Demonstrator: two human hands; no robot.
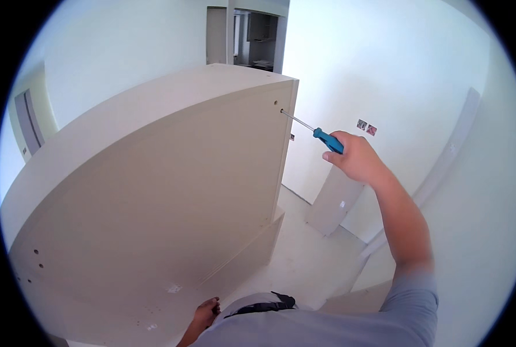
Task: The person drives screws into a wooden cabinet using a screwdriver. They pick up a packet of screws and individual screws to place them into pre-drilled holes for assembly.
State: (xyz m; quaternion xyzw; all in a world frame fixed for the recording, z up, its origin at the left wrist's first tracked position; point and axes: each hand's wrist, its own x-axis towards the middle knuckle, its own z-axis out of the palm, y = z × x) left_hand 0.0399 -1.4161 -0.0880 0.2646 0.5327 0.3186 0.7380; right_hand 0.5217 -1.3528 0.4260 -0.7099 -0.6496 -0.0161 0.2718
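My right hand [357, 157] is wrapped round the teal handle of a screwdriver [329, 141], arm stretched out to the right. The thin metal shaft points left and its tip meets a small hole near the upper right corner of a large beige cabinet panel [171, 179]. Another hole lies just above that one. Down by my waist, my left hand [206, 313] is curled closed in front of the panel's lower part; whether anything is inside it is hidden.
Against the right wall leans a long pale board [452, 150]; a shorter board [336, 202] stands near two wall socket boxes [366, 127]. Pale floor [301, 260] shows between cabinet and wall. Behind the cabinet, a doorway [258, 40] opens onto dark cupboards. More holes mark the panel's lower left.
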